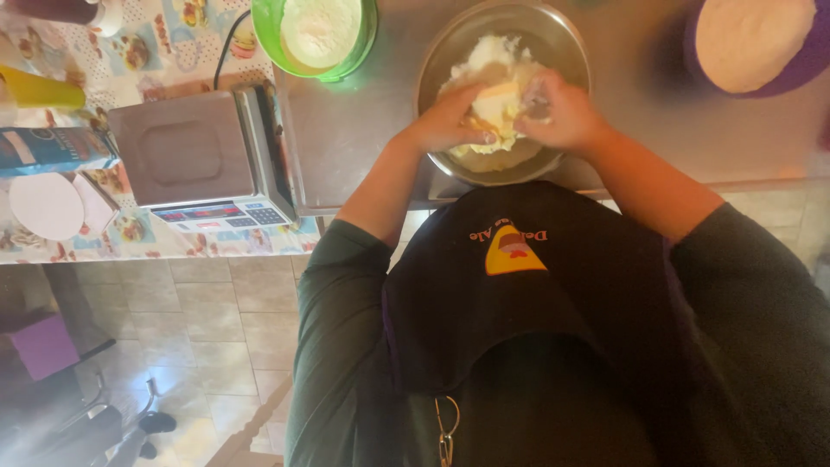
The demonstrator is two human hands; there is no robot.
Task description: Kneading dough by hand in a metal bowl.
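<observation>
A steel mixing bowl (441, 60) stands on the metal counter right in front of me. It holds pale flour and a yellowish, sticky dough mass (494, 108). My left hand (445, 121) and my right hand (562, 112) are both inside the bowl, fingers closed into the dough from either side. Flour clings to my right fingers. My dark sleeves and black apron fill the lower part of the view.
A green bowl (275, 39) of white flour stands at the back left, a purple bowl (800, 65) with a pale dough ball at the back right. A grey digital scale (199, 156) sits left on a patterned cloth, beside a blue carton (47, 149) and a white lid (45, 206).
</observation>
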